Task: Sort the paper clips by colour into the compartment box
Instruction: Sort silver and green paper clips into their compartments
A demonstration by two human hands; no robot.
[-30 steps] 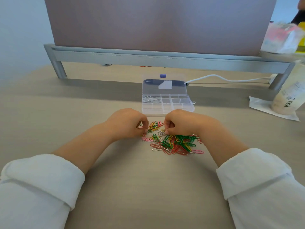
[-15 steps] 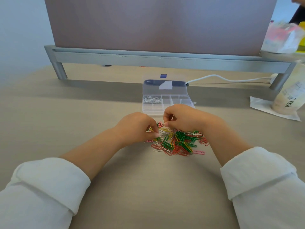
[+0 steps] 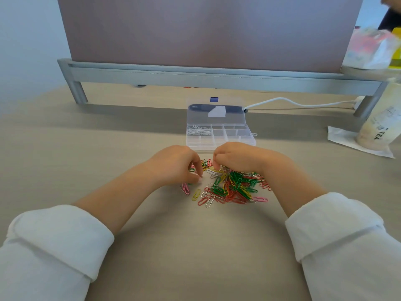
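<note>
A pile of paper clips in green, red, yellow, pink and silver lies on the desk in front of me. Just behind it stands the clear compartment box with its lid raised. Several silver clips fill the box's back-left compartment. My left hand is at the pile's left edge, fingers curled down, thumb and fingertips together. My right hand hovers over the pile's far side with curled fingers. What either hand holds is hidden.
A grey metal riser with a brown panel spans the back of the desk. A white cable runs to the right behind the box. A tea cup stands on a white napkin at the right edge.
My left hand has drawn back to the left, uncovering a pink and a yellow clip. The right hand has stayed over the pile's far side.
</note>
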